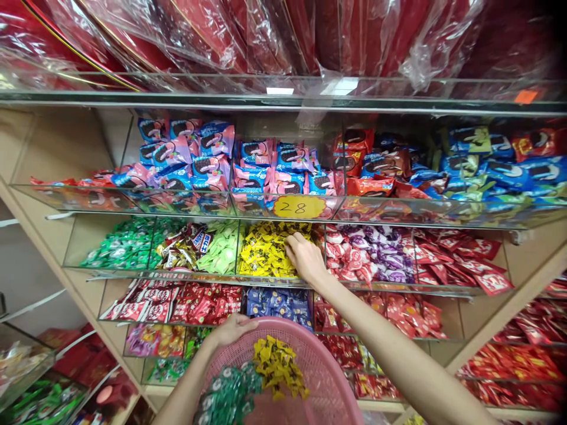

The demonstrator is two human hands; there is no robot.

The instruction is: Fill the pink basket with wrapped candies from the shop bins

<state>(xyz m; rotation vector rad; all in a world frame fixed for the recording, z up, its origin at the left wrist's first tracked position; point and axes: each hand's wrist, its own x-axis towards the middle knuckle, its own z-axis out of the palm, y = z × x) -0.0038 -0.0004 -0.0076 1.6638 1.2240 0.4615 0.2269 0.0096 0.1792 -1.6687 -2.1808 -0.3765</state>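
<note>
My left hand [233, 329] grips the rim of a pink plastic basket [325, 354] at its left side. Inside the basket lie a heap of green-wrapped candies [233, 392] and a smaller heap of yellow-wrapped candies [280, 366]. My right hand [305, 257] reaches into a shelf compartment of yellow-wrapped candies [263, 251]. Its fingers are curled down and closed among those candies, with the fingertips partly hidden.
Glass dividers split the shelves. Blue and pink cookie packs [177, 156] fill the shelf above, behind a yellow "28" tag [299, 206]. Green candies [126, 245] sit to the left, purple ones [392, 251] to the right. Blue packets [279, 307] lie below.
</note>
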